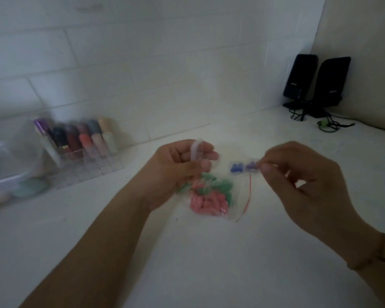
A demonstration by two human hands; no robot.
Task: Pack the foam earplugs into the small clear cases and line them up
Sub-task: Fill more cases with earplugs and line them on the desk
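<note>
**Earplug packing, mid-grab**

Left hand [182,165] is up over the white counter [187,252], fingers curled around a small clear case [195,152], gripping it upright-ish. Right hand [298,174] is at about 3 o'clock from it, thumb and forefinger pinched on the edge of another clear case [252,167] with a purple earplug [251,166] inside. Just at its 9 o'clock sits a case with blue earplugs [235,168]; can't tell if the two touch.

Under the left hand, toward 5 o'clock, lies a clear zip bag [211,196] full of pink and green earplugs [207,203].

Out at 10 o'clock there's a blurry clear organizer [87,165] of coloured tubes, and at 1 o'clock two black speakers [316,83] in the corner.
</note>
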